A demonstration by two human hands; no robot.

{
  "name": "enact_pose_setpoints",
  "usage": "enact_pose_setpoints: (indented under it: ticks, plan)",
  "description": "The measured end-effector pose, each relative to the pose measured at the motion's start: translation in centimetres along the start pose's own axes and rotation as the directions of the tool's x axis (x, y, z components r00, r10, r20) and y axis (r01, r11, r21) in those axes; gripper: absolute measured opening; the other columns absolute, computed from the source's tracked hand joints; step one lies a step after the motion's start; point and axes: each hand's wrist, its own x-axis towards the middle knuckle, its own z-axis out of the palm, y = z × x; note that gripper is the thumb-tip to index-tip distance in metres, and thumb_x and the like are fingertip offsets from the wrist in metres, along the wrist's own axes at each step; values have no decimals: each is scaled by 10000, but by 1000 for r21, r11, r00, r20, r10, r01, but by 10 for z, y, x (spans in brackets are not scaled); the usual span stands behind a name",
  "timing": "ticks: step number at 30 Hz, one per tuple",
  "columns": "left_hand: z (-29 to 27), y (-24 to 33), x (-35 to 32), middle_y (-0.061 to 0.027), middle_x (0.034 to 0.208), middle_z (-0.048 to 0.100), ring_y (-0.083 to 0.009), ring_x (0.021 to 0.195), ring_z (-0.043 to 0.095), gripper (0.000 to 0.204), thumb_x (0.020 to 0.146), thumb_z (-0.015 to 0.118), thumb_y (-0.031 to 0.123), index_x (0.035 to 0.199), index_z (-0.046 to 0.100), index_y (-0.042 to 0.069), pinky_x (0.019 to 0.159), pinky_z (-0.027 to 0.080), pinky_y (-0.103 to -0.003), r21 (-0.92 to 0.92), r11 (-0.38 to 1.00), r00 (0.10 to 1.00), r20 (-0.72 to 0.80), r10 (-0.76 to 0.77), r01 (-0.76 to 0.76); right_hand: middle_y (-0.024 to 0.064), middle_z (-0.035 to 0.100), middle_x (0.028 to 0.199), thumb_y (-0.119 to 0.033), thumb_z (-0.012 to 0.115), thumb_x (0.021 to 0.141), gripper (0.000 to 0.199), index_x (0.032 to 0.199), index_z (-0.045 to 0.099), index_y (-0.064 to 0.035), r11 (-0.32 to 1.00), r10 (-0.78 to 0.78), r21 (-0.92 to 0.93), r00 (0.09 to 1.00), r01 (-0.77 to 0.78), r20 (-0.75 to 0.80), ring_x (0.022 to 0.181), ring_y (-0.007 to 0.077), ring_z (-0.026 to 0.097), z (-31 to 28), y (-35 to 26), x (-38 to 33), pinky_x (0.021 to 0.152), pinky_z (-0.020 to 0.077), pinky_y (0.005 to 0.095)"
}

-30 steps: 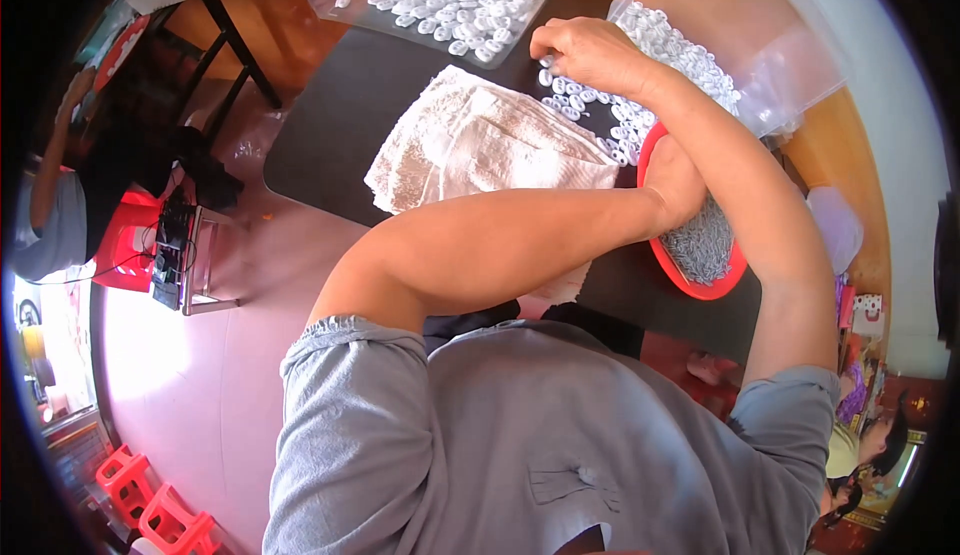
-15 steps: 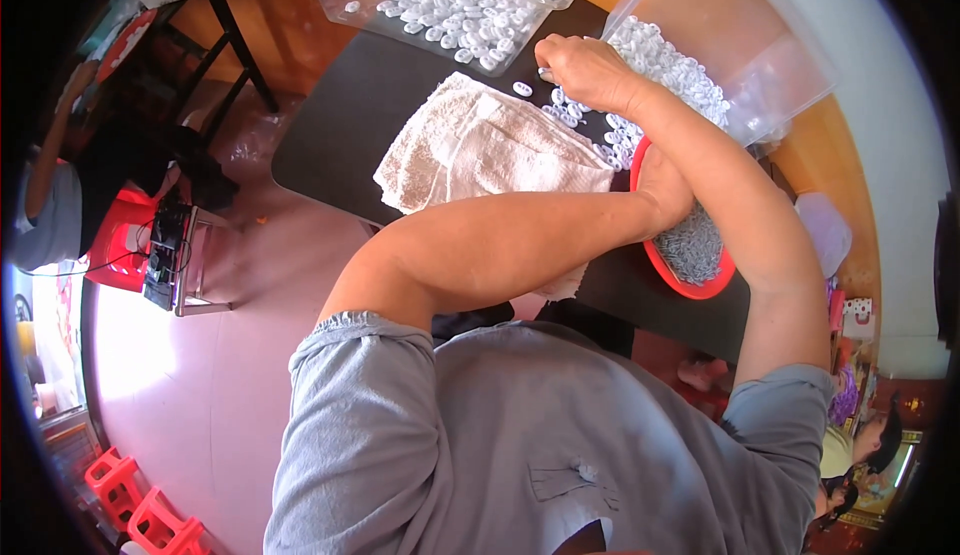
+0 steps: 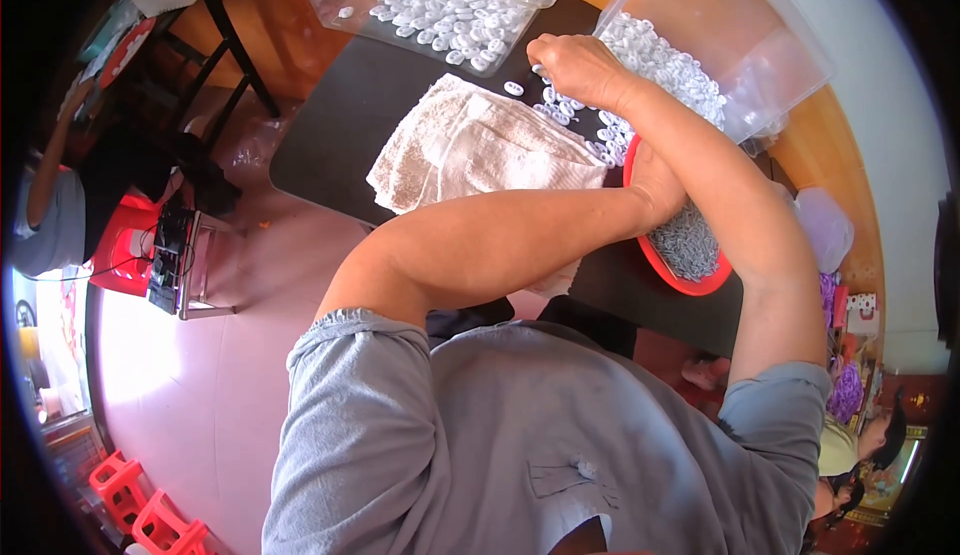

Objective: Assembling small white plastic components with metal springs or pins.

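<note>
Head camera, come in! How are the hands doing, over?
Left hand in red bowl with grey pins, fingers hidden. Right hand at loose white oval pieces, grip unclear. Right forearm crossing over left hand.

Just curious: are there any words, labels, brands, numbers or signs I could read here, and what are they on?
No text is clear enough to quote.
Lone white oval piece on the black table: dark mark, too small to read.
Heaped white oval pieces: marks too small to read.
Gold-coloured panel at lower right: too blurred to tell.
</note>
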Motion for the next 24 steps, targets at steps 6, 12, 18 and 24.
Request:
enact_pose_setpoints:
  ticks: [6, 12, 18, 24]
  plan:
    - [-16, 48, -4, -260, 859, 638, -411, 879, 619, 188, 781, 611, 136, 861, 636, -31, 764, 489, -450, -68, 998, 1000, -7, -18, 17, 46, 629, 804, -88, 593, 855, 162, 1003, 633, -40, 845, 310, 499, 937, -193, -161, 738, 133, 594, -40, 38, -47, 676, 470, 282]
    - [-43, 74, -2, -80, 622, 550, -153, 499, 530, 104, 761, 617, 74, 749, 611, -30, 428, 431, -289, -390, 790, 881, 197, -430, 473, 62, 642, 803, -73, 588, 869, 162, 995, 626, 22, 287, 716, 933, 695, -217, -58, 712, 116, 590, -79, 35, -161, 663, 451, 228]
    - [-40, 83, -1, -63, 659, 566, -136, 503, 503, 118, 816, 622, 109, 823, 603, -7, 425, 385, -263, -401, 750, 851, 244, -466, 526, 66, 643, 811, -96, 576, 894, 166, 1004, 631, 15, -27, 818, 988, 564, -152, 109, 709, 142, 609, -56, 19, -226, 639, 450, 237]
    - [-41, 85, -1, -71, 660, 572, -139, 498, 502, 150, 824, 637, 122, 820, 601, -24, 442, 389, -266, -389, 775, 866, 188, -463, 499, 61, 652, 833, -135, 591, 903, 174, 996, 639, 4, -106, 816, 994, 567, -40, 110, 715, 148, 608, -39, 9, -236, 652, 436, 246]
